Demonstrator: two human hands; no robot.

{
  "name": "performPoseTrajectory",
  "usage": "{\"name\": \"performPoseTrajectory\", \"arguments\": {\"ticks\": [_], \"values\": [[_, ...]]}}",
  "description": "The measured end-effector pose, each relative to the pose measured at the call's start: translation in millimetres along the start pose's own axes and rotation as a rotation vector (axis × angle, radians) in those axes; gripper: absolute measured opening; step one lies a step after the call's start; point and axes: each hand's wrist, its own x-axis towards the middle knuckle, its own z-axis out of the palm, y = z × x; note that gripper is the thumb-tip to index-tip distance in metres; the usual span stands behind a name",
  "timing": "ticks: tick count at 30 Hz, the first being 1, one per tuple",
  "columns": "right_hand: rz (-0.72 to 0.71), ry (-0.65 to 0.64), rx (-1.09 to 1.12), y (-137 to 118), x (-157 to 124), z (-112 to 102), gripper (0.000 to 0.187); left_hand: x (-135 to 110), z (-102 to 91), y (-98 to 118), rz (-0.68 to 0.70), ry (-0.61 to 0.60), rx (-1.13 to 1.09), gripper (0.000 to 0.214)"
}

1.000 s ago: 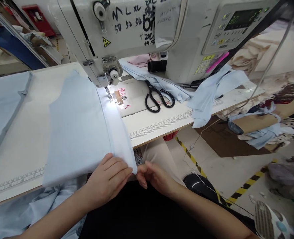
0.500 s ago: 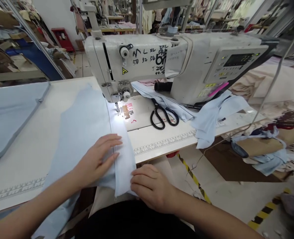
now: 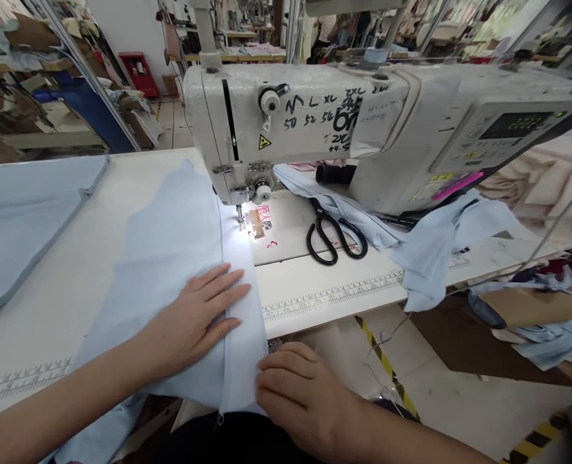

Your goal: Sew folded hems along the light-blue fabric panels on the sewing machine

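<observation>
Light blue fabric (image 3: 155,270) lies across the table, with a folded band along its right side running up under the presser foot (image 3: 240,218) of a white sewing machine (image 3: 305,122). My left hand (image 3: 203,316) rests flat on the fabric and band, fingers spread, below the needle. At the band's right edge, near the table's front edge, my right hand (image 3: 305,393) has its fingers curled and pinched on the fabric; its thumb is hidden. A small ring-like loop (image 3: 220,419) hangs from the lower end of the band.
Black-handled scissors (image 3: 336,235) lie on the machine bed. Blue fabric strips (image 3: 431,251) drape over the table edge at right. Another blue fabric piece (image 3: 29,212) lies at left. A printed ruler (image 3: 334,293) runs along the table front. Beige cloth (image 3: 522,187) is piled behind.
My left hand's fingers have spread out flatter on the fabric. The view has shifted, so the machine appears farther right; the band still runs under the presser foot.
</observation>
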Motion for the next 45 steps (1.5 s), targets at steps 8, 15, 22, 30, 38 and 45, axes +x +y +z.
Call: {"name": "performPoseTrajectory", "arguments": {"ticks": [8, 15, 22, 30, 38, 45], "values": [[0.000, 0.082, 0.067, 2.5, 4.2, 11.7, 0.025, -1.0, -0.5, -6.8, -0.011, -0.067, -0.001, 0.042], [0.043, -0.093, 0.076, 20.4, 26.8, 3.1, 0.019, 11.8, -1.8, -35.7, 0.007, -0.030, 0.010, 0.043], [0.035, -0.142, 0.031, 46.0, 47.0, 4.2, 0.016, 23.8, -1.9, -37.2, 0.010, 0.000, 0.019, 0.038], [0.016, -0.195, -0.050, 75.5, 69.5, 4.3, 0.025, 30.0, -0.6, -46.5, -0.018, 0.034, -0.057, 0.039], [0.032, -0.273, -0.130, 100.4, 91.5, 3.0, 0.020, 49.0, -9.2, -80.9, 0.004, -0.019, -0.062, 0.041], [-0.017, -0.188, -0.165, 128.4, 104.4, 8.8, 0.024, 69.4, -11.8, -116.9, 0.056, 0.001, -0.044, 0.044]]}}
